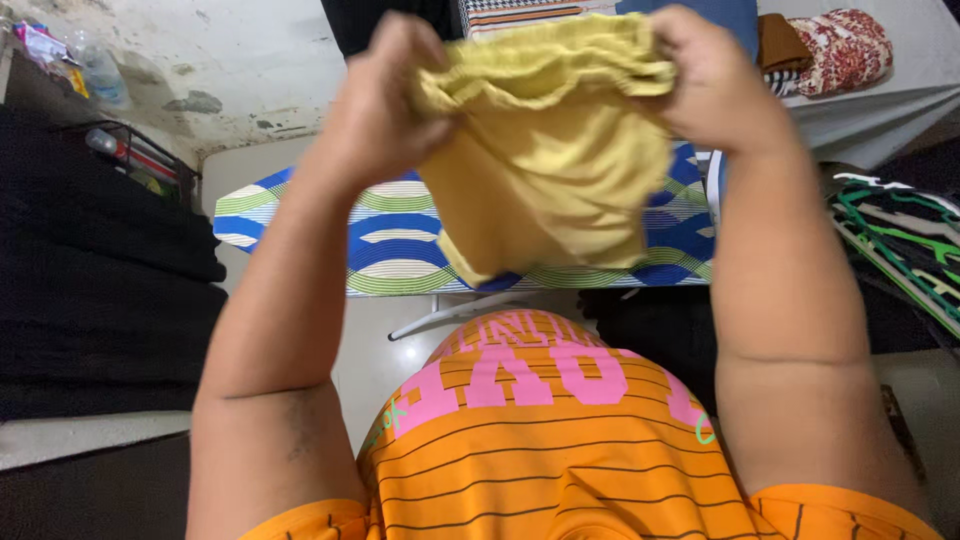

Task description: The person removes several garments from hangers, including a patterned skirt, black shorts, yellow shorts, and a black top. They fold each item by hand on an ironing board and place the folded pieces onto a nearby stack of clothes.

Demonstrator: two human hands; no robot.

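Striped ironing board (400,245) below; one yellow garment (550,170) held up, waistband topmost, long axis vertical, gripped by left hand (385,105) and right hand (715,85).

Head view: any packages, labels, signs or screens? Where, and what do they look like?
Clear plastic bottle: top left by the wall, pale label band.
Crumpled wrapper: top left corner, pink and yellow.
Shirt print: on the orange striped shirt, bottom centre, big pink block letters.
No signs or screens.
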